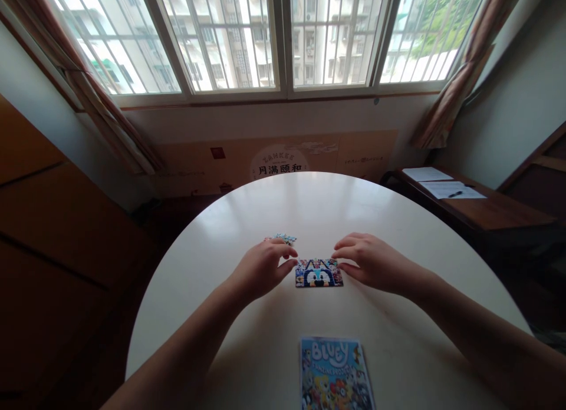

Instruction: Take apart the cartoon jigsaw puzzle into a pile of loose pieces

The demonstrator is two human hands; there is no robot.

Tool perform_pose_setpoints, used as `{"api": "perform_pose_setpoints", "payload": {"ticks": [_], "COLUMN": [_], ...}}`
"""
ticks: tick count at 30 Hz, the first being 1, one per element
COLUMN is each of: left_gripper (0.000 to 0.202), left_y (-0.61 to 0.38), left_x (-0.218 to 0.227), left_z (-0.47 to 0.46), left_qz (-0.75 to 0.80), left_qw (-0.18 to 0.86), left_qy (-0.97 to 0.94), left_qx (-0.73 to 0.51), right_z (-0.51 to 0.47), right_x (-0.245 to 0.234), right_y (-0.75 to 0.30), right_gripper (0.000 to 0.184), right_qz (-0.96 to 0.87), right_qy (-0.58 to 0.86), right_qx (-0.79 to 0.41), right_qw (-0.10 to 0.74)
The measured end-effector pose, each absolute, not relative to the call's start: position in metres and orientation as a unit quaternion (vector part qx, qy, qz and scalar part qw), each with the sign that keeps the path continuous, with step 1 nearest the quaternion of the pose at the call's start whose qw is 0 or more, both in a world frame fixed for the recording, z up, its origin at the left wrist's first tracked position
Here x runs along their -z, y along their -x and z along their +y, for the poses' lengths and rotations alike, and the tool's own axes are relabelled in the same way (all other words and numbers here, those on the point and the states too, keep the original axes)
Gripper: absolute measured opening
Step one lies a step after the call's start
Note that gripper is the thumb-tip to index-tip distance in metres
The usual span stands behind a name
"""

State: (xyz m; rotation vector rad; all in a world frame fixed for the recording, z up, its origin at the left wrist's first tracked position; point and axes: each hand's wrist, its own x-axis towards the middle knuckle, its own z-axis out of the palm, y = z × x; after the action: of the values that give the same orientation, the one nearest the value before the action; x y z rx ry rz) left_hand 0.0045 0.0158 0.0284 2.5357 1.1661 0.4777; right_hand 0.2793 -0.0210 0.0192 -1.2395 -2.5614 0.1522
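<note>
A small rectangular jigsaw puzzle [319, 274] with a blue cartoon dog face lies flat on the white round table. My left hand [264, 265] is at its left edge, thumb and fingers apart, the thumb tip close to the puzzle's side. On the opposite edge, my right hand [370, 261] has its thumb and fingers spread beside the upper right corner. Whether the fingertips touch the puzzle is hard to make out. Just behind my left hand sits a small pile of loose puzzle pieces [286, 238], partly hidden by the fingers.
Nearer to me on the table [221, 221] lies a blue Bluey picture sheet [335, 374]. A wooden side table [508, 215] at the right bears papers [451, 189] and a pen. Barred windows and curtains stand beyond, with a brown cabinet [53, 233] at the left.
</note>
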Motion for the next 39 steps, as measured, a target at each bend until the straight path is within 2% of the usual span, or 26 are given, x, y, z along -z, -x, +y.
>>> {"api": "perform_pose_setpoints", "payload": {"ticks": [3,8,10,17,22,29,39], "left_gripper": [0.015,0.022,0.024,0.022,0.024,0.014,0.015], "left_y": [-0.005,-0.007,-0.009,-0.012,-0.013,-0.015,-0.017], "left_x": [-0.022,-0.017,-0.017,-0.024,-0.021,-0.01,-0.015], "left_z": [0.017,0.018,0.017,0.01,0.01,0.013,0.01], "left_qz": [0.415,0.428,0.435,0.431,0.44,0.434,0.46], "left_qw": [0.135,0.129,0.132,0.142,0.147,0.163,0.155], "left_qy": [-0.886,-0.884,-0.884,-0.889,-0.883,-0.88,-0.869], "left_qx": [-0.158,-0.134,-0.11,-0.062,-0.066,-0.106,-0.098], "right_z": [-0.022,-0.031,-0.032,-0.03,-0.032,-0.032,-0.033], "right_x": [-0.01,0.007,0.01,0.009,0.01,0.01,0.008], "right_y": [-0.269,-0.248,-0.244,-0.242,-0.241,-0.235,-0.236], "right_gripper": [0.022,0.046,0.048,0.031,0.03,0.028,0.025], "right_qz": [-0.897,-0.911,-0.917,-0.92,-0.919,-0.921,-0.922], "right_qy": [0.407,0.37,0.356,0.326,0.325,0.302,0.315], "right_qx": [-0.05,-0.037,-0.048,-0.082,-0.085,-0.095,-0.088], "right_qw": [0.166,0.178,0.174,0.204,0.205,0.229,0.206]}}
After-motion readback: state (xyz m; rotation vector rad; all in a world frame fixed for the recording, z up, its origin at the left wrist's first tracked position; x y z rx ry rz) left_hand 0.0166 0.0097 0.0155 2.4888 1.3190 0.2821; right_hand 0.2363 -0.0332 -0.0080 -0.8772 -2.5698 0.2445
